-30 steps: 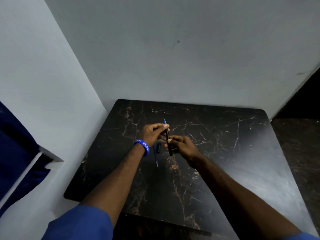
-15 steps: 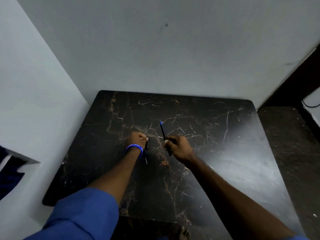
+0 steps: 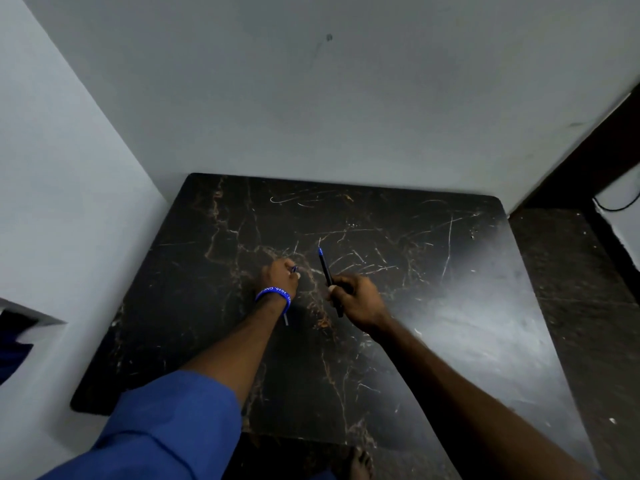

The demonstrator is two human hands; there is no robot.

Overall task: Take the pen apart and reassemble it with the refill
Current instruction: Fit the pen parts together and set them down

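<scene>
Gripping the pen barrel (image 3: 327, 271) near its lower half, the right hand (image 3: 356, 299) keeps it tilted, blue tip pointing away above the black marble tabletop (image 3: 433, 306). Left hand (image 3: 280, 276), well apart to the left, is closed on a small blue-tipped piece (image 3: 294, 269); its identity cannot be told. A blue wristband (image 3: 273, 294) circles that wrist, with a thin refill-like rod (image 3: 286, 318) just below it.

L hand (image 3: 280, 276) fisted; R hand (image 3: 356, 299) fingers clenched.
</scene>
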